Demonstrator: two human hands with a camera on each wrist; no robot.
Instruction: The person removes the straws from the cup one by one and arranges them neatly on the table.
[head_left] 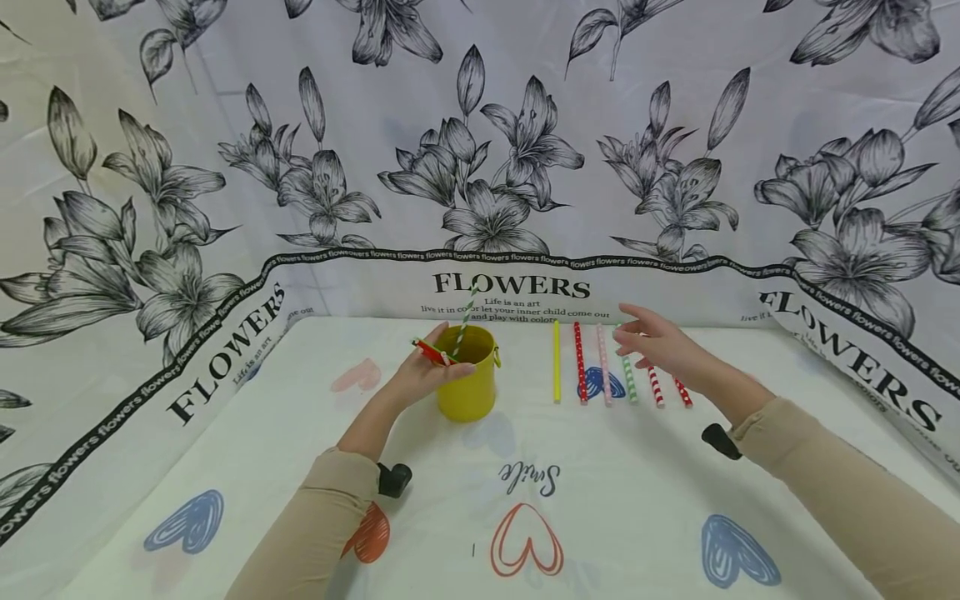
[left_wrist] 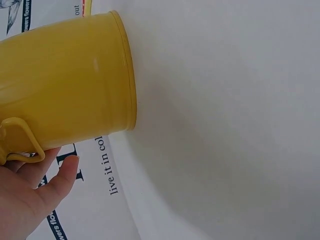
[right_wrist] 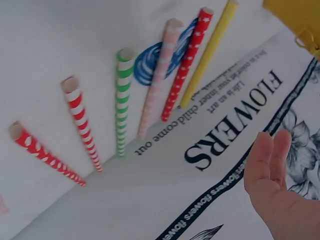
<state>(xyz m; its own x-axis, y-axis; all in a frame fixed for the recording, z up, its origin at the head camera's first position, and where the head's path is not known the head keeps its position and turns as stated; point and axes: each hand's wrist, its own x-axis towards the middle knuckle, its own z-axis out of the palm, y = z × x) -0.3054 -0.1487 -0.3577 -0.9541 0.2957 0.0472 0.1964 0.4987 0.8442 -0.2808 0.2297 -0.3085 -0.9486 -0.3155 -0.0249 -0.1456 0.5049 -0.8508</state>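
A yellow bucket (head_left: 468, 398) stands upright on the cloth in the head view. My left hand (head_left: 417, 377) holds its left side near the rim, thumb across the front. A green striped straw (head_left: 467, 313) rises out of the bucket. Red straws (head_left: 432, 352), with a little green beside them, lean over the rim across this hand. In the left wrist view a metal loop (left_wrist: 30, 140) on the bucket is beside the fingers. My right hand (head_left: 663, 343) hovers above the straw row with relaxed fingers and holds nothing, near a green striped straw (right_wrist: 123, 100).
Several straws lie in a row: yellow (head_left: 557, 367), red dotted (head_left: 580, 367), pale pink (head_left: 604, 367), green striped, red striped (right_wrist: 82, 120) and red patterned (right_wrist: 45, 152). Behind them hangs a flower-printed curtain (head_left: 517, 287). Hearts and lettering are printed on the white tablecloth (head_left: 600, 517).
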